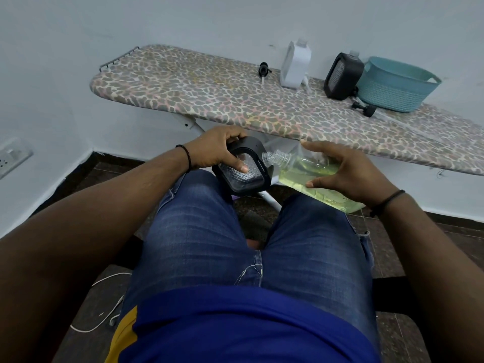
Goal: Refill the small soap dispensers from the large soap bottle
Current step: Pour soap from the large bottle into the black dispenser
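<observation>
Lying sideways, soap bottle (309, 171) neck pointing left.

no readable text, no labels, brands, numbers or signs on anything in view

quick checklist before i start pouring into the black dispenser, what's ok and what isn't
1. Left hand grips the black dispenser: ok.
2. Right hand holds the large soap bottle: ok, though its fingers are spread rather than wrapped tight.
3. Bottle uncapped: ok, the threaded neck is bare.
4. Soap left in the bottle: ok, yellow-green liquid shows inside.
5. Bottle mouth lined up with the dispenser's opening: cannot tell, the opening is not visible and the neck lies across the dispenser's side.
6. Dispenser's pump off: cannot tell, its top is hidden from this view.
</observation>
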